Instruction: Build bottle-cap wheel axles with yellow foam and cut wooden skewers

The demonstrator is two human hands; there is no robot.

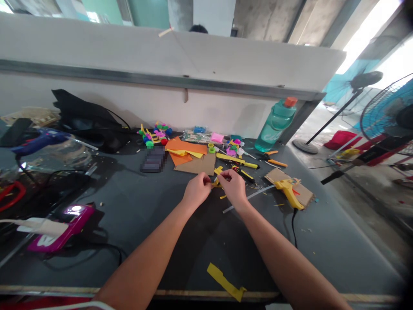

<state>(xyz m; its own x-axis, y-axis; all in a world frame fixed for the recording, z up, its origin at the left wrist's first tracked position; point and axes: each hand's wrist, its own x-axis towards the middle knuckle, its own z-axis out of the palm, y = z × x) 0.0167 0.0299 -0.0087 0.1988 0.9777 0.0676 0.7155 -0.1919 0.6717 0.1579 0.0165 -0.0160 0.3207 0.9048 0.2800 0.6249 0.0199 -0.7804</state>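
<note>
Near the middle of the dark table, my left hand (197, 189) and my right hand (233, 187) are close together, fingers closed on a small yellow piece (217, 177) between them. Its exact shape is partly hidden by the fingertips. Just beyond lie brown cardboard (196, 165) and orange sheets (190, 148) with yellow strips on them. A yellow cutter (240, 160) rests behind my right hand. Right of it, a yellow glue gun (289, 193) lies on a cardboard piece (305, 194), a clear glue stick reaching left from it.
A green bottle (276, 125) stands at the back right, near orange-handled pliers (276, 163). A magenta power strip (61, 230) and blue glue gun (43, 140) are at left. A yellow scrap (226, 282) lies by the front edge. Fans stand beyond the table at right.
</note>
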